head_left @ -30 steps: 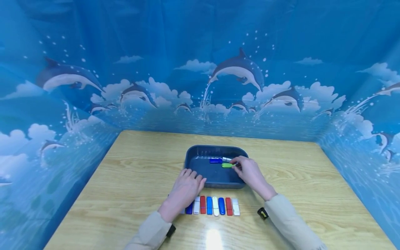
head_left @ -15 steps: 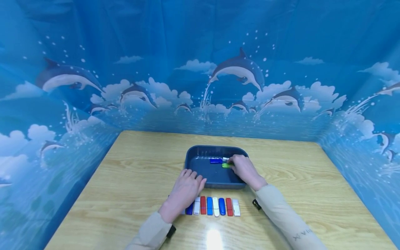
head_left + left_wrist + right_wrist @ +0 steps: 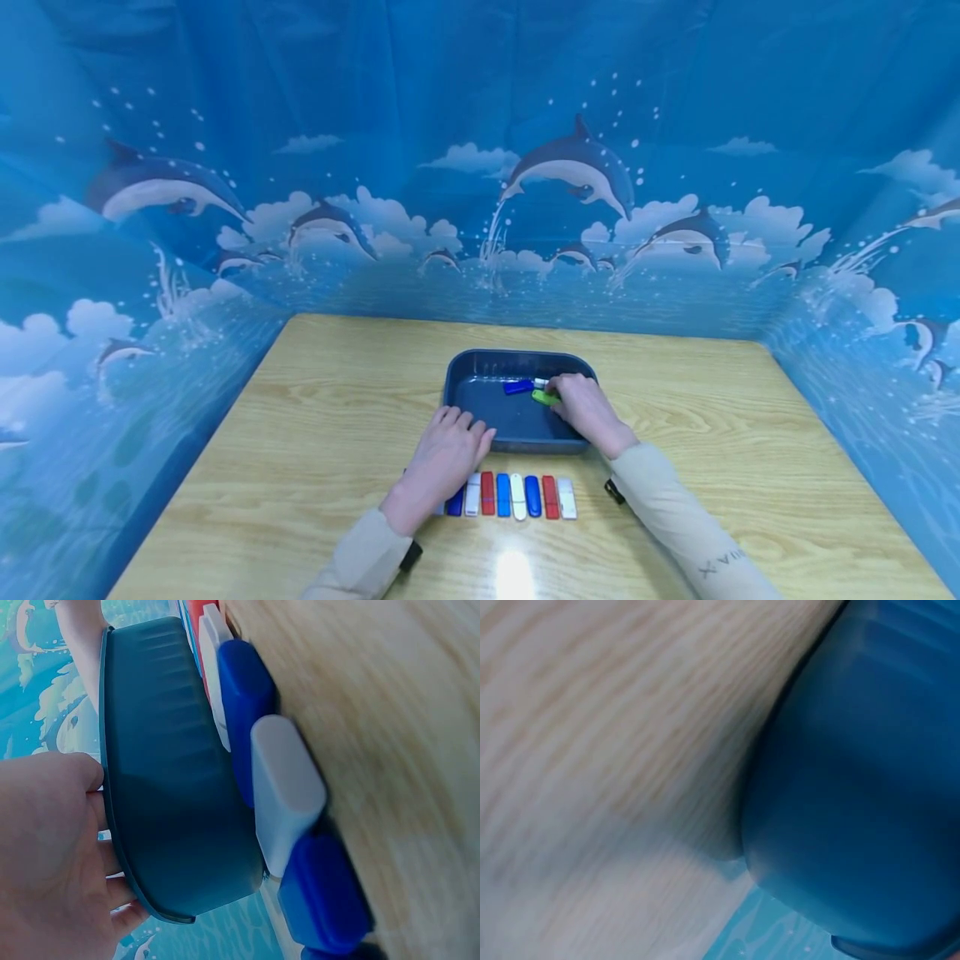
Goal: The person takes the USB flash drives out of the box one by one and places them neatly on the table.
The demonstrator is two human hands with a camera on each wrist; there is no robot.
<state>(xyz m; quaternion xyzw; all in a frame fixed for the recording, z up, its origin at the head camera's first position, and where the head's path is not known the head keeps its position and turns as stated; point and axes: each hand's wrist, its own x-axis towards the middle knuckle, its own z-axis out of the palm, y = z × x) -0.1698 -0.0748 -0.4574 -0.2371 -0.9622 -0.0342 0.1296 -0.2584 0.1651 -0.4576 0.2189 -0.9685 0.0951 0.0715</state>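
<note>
A dark blue tray [image 3: 498, 421] stands on the table. My left hand [image 3: 442, 450] rests on its near left rim; in the left wrist view the fingers [image 3: 112, 892] reach over the rim, tips hidden inside. My right hand [image 3: 588, 408] is down in the tray's right side, fingers at the right ends of a green USB stick [image 3: 543, 397] and a white USB stick [image 3: 540, 383]. Whether it pinches either one is hidden. To the left of these lies a blue USB stick [image 3: 517, 387]. The right wrist view shows only the tray's outer wall [image 3: 855, 787] and table.
In front of the tray, several USB sticks stand side by side in a row, including a red one [image 3: 487, 493], a light blue one [image 3: 503, 495] and a white one [image 3: 567, 498]. My left forearm partly covers the row's left end. A dolphin-printed curtain [image 3: 480, 167] surrounds the wooden table [image 3: 337, 392].
My right hand has moved left and lower over the sticks in the tray. The green and blue sticks have turned slightly. The left hand has stayed on the rim.
</note>
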